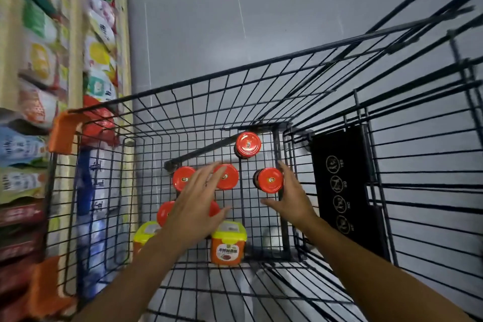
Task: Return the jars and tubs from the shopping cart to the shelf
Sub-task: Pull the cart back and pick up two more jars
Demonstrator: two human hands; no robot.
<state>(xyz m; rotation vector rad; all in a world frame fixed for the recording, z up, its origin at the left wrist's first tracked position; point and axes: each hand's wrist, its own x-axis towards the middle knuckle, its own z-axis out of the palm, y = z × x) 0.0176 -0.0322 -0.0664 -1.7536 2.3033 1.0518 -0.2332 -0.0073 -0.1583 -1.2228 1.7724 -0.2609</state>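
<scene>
Head view: we reach both arms down into the shopping cart (261,78). Our left hand (194,205) hovers, fingers spread and empty, over upright red-lidded jars (226,176). Our right hand (290,197), also open, touches a jar (269,180) tipped toward 9 o'clock. Two upright yellow-lidded tubs (228,243) stand at 6 o'clock; the shelf (39,60) runs along 9 o'clock.

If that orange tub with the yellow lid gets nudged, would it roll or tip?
Probably neither: the tub looks squarish and squat, standing upright on the cart's wire floor. It would likely slide or snag on the wires.
</scene>
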